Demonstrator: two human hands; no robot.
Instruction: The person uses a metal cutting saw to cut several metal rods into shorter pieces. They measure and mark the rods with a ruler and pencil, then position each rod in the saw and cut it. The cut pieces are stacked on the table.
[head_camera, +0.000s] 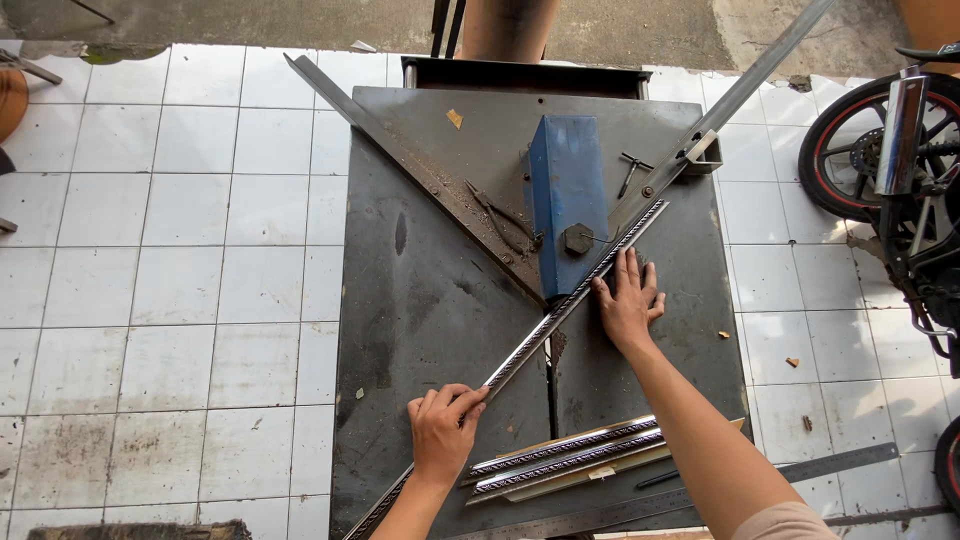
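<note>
There is a single view, from a camera worn on the person's head, and it looks almost straight down from well above the work. The dark grey steel saw table (420, 300) fills the middle of the frame, its far edge toward the top, its near edge cut off at the bottom. Both bare forearms enter from the bottom edge, so the left hand (443, 432) and right hand (628, 300) lie in the lower half. The view is wide enough to take in white floor tiles (170, 280) on the left and a parked motorcycle's red-rimmed wheel (860, 150) at the right edge.
</note>
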